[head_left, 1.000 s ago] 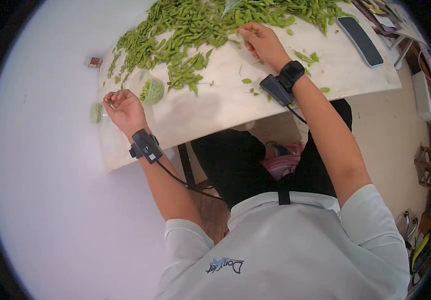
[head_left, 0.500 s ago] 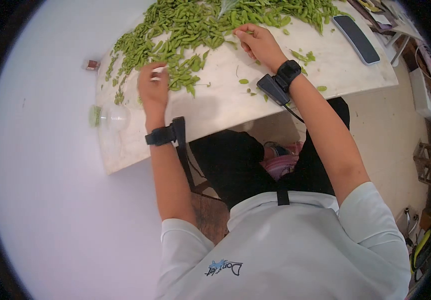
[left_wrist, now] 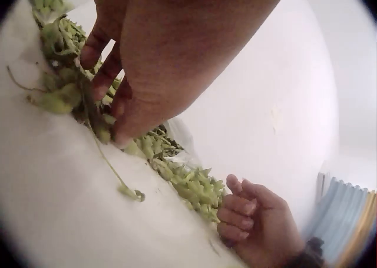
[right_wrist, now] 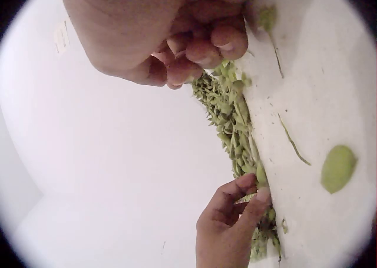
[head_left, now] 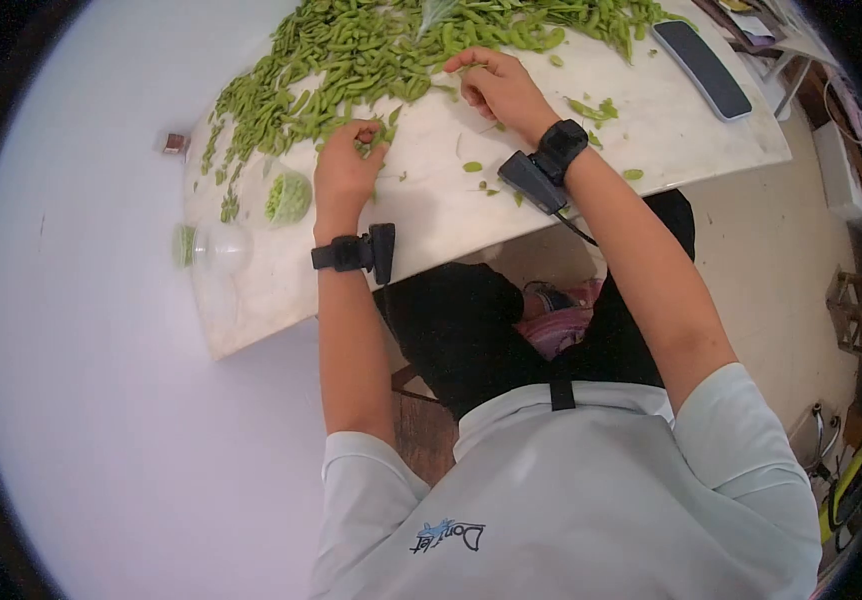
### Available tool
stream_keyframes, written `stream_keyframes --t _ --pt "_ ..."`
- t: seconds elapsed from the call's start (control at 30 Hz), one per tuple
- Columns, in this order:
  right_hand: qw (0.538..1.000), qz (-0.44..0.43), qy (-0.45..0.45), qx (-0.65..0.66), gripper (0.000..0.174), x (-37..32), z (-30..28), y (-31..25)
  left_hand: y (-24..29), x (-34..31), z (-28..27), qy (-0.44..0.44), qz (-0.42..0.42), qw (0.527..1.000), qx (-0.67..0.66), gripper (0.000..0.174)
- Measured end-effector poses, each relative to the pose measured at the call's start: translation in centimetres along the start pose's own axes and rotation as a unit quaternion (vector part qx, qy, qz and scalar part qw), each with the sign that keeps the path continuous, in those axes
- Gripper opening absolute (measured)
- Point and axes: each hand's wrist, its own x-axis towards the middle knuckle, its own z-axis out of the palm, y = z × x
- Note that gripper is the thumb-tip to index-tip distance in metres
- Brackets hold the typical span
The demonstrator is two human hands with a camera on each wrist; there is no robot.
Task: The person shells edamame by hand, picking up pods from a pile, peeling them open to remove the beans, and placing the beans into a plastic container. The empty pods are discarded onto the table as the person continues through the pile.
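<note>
Green soybean pods point(head_left: 351, 75) are heaped over the far part of a pale table point(head_left: 451, 200). My left hand point(head_left: 348, 175) is at the near edge of the heap. Its thumb and fingers close round a pod point(right_wrist: 261, 175), partly hidden by the fingers. Around them in the left wrist view lie a pod with a thin stem point(left_wrist: 106, 156) and some leafy bits. To the right, my right hand point(head_left: 499, 90) is raised beside the heap, fingers loosely curled. No object shows in its fingers. A clear cup of shelled green beans point(head_left: 289, 198) stands left of my left hand.
A clear container with green contents point(head_left: 186, 245) lies at the table's left edge. A phone point(head_left: 701, 70) lies at the right. Loose pods and stem bits point(head_left: 476, 168) are scattered near the right hand. Clear plastic point(head_left: 438, 15) lies on the heap.
My left hand has moved right, from beside the cup of beans to the near edge of the pods, and turned over. My right hand has stayed almost in place, its index finger straighter.
</note>
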Motion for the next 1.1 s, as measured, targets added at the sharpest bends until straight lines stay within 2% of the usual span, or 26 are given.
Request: stream_keyframes --t 0.1,0.2,0.3,0.47,0.6,0.7,0.77,0.87,0.97,1.1 --pt "0.999 0.001 -0.013 0.031 0.025 -0.1 -0.2 -0.1 1.1 -0.1 -0.4 0.004 -0.076 0.997 -0.033 0.027" --pt "1.0 -0.005 -0.012 0.014 0.024 -0.1 -0.1 0.0 0.9 0.2 0.0 0.016 -0.069 0.997 0.002 0.025" --pt "1.0 -0.004 -0.005 -0.023 0.024 -0.1 0.0 -0.1 1.0 0.2 0.0 0.001 -0.062 0.998 -0.018 0.026" --pt "0.999 0.008 0.003 -0.043 0.026 -0.1 0.2 -0.2 1.0 -0.1 -0.1 0.031 -0.038 0.996 -0.075 0.031" --pt "0.998 0.001 -0.031 -0.052 0.021 -0.1 0.2 -0.1 2.4 -0.6 -0.6 0.043 -0.021 0.99 -0.134 0.031" --pt "0.993 -0.039 -0.078 -0.076 0.02 -0.2 0.5 -0.1 3.7 -0.4 -0.5 0.041 0.039 0.981 -0.186 0.03" --pt "0.986 -0.095 -0.095 -0.1 0.022 -0.2 0.7 0.6 4.9 -0.2 -0.2 0.018 0.034 0.981 -0.193 0.031" --pt "0.984 -0.106 -0.112 -0.092 0.019 0.2 0.5 0.9 6.2 0.2 0.4 -0.016 0.03 0.978 -0.205 0.032" --pt "0.989 -0.058 -0.088 -0.102 0.02 0.2 0.1 0.8 6.5 0.7 1.8 -0.006 0.03 0.975 -0.22 0.029" --pt "0.992 -0.047 -0.068 -0.091 0.02 -0.1 0.3 0.0 5.8 1.6 2.9 -0.017 0.001 0.971 -0.238 0.02"
